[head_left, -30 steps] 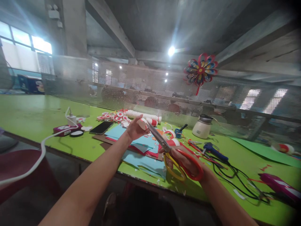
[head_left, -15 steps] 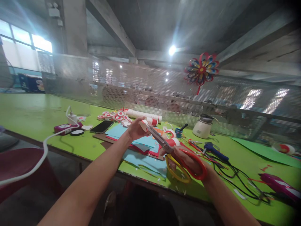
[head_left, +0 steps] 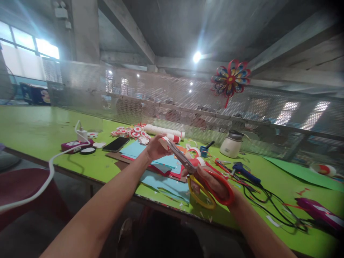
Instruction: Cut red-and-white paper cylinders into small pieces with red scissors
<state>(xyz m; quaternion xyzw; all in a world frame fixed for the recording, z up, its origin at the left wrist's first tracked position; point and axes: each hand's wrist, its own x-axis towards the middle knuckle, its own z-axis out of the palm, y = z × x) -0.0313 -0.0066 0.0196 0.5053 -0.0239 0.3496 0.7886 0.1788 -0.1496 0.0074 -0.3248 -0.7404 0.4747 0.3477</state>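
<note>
Right hand (head_left: 215,184) is closed through the scissors' (head_left: 200,179) loops; the left hand (head_left: 155,147) is pinched on a small red-and-white paper piece (head_left: 163,142) at the blade tips above the green counter (head_left: 37,129); finished discs (head_left: 131,133) are piled behind; trimming seems unfinished.

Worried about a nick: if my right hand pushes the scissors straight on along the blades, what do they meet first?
Probably the small red-and-white paper piece pinched in your left hand; the scissors in your right hand already reach it, fingers close behind. Depth is uncertain.
</note>
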